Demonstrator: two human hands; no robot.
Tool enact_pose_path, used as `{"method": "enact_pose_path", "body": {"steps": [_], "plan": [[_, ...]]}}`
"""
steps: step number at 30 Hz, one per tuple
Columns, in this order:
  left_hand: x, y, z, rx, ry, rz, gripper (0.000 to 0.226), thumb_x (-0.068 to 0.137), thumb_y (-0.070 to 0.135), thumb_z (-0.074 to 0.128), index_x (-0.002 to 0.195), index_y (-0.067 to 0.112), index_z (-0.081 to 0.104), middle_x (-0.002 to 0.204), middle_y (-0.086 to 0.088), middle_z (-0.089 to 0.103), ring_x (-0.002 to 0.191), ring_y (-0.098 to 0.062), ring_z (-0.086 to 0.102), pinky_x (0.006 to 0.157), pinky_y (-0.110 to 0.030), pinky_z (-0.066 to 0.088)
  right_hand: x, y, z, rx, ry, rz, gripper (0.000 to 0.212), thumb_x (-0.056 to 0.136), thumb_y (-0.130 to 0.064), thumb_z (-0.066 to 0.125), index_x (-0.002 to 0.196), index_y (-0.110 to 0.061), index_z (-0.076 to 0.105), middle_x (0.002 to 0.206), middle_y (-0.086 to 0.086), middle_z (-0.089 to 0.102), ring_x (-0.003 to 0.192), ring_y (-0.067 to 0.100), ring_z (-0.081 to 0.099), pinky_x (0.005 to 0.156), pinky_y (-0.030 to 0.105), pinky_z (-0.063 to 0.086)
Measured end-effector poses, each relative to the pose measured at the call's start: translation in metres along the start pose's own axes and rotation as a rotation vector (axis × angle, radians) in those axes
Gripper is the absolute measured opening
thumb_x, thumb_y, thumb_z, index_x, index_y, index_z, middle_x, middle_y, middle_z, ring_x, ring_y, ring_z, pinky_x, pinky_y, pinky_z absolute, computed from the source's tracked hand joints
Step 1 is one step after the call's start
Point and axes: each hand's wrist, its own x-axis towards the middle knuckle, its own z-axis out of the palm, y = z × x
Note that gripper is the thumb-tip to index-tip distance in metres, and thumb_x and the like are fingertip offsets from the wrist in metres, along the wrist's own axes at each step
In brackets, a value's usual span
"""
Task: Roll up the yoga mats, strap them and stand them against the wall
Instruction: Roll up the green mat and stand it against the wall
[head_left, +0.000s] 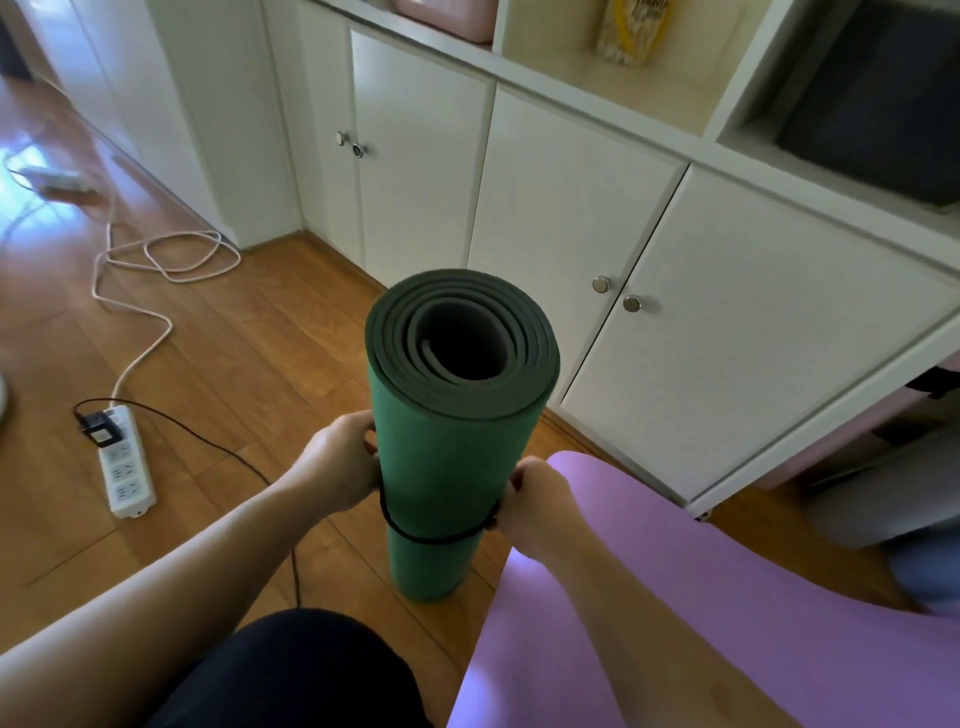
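A rolled green yoga mat (441, 467) stands upright on the wooden floor in front of me, its dark spiral end facing up. A thin black strap (431, 538) circles its lower part. My left hand (337, 467) grips the mat's left side just above the strap. My right hand (535, 506) pinches the strap at the mat's right side. A purple yoga mat (727, 597) lies flat on the floor to the right, under my right forearm.
White cabinets (701, 338) with metal knobs stand just behind the green mat. A white power strip (124, 462) with a black plug and loose cables lies on the floor at left. My dark-clothed knee (291, 675) is at the bottom.
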Motion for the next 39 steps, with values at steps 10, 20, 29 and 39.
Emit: {"method": "enact_pose_path", "body": {"steps": [10,20,29,39], "plan": [[-0.022,0.029,-0.013,-0.235,-0.069,0.162,0.042,0.1,-0.011,0.054,0.103,0.027,0.073,0.096,0.017,0.079,0.1,0.001,0.072,0.078,-0.015,0.055,-0.051,-0.045,-0.073,0.575,0.045,-0.117,0.03,0.098,0.006,0.045,0.113,-0.011,0.065,0.099,0.02,0.071,0.077,0.03,0.071,0.069,0.057,0.066],[-0.048,0.082,-0.029,-0.147,0.185,0.468,0.018,0.099,0.016,0.067,0.088,0.029,0.072,0.077,0.014,0.074,0.073,-0.004,0.072,0.062,-0.02,0.057,-0.139,-0.101,-0.12,0.2,0.215,-0.569,0.097,0.07,-0.089,0.055,0.155,-0.046,0.035,0.148,-0.031,0.039,0.137,-0.014,0.037,0.104,0.015,0.039],[-0.067,0.104,-0.035,-0.224,0.334,0.415,0.021,0.095,0.002,0.072,0.087,0.02,0.078,0.073,0.006,0.076,0.069,-0.012,0.074,0.062,-0.034,0.064,-0.127,-0.129,-0.114,-0.408,0.424,-0.617,0.091,0.088,-0.079,0.043,0.165,-0.034,0.024,0.167,-0.013,0.028,0.149,0.018,0.028,0.113,0.046,0.045],[-0.064,0.109,-0.045,-0.094,0.367,0.326,0.018,0.099,0.011,0.065,0.092,0.022,0.078,0.074,0.004,0.075,0.063,-0.012,0.071,0.056,-0.03,0.061,-0.092,-0.137,-0.118,-0.504,0.297,-0.658,0.091,0.089,-0.077,0.041,0.167,-0.037,0.019,0.174,-0.016,0.017,0.157,0.016,0.017,0.123,0.05,0.028]]}}
